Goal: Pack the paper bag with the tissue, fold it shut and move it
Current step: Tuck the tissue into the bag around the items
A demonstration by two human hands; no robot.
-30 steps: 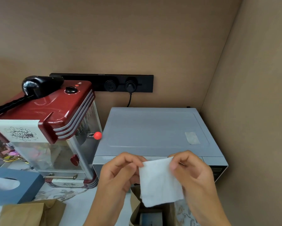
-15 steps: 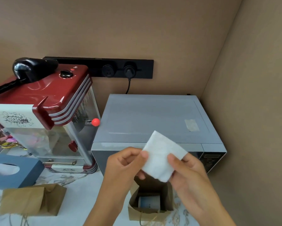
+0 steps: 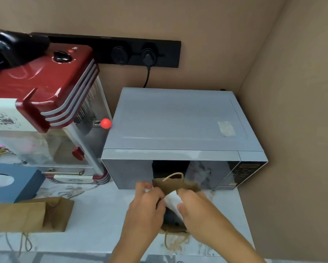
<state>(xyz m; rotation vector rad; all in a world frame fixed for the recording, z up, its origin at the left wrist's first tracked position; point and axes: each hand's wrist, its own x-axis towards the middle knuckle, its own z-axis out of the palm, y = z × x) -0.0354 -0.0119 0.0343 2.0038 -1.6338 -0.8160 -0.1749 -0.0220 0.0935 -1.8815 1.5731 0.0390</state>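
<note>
Hands, left and right, pinch white tissue between them over the open paper bag on the counter.

White tissue entering upright brown bag — counter.

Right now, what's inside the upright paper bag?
The white tissue is going into the bag, held by the left hand and right hand. Below is something dark; the hands cover the rest.
</note>
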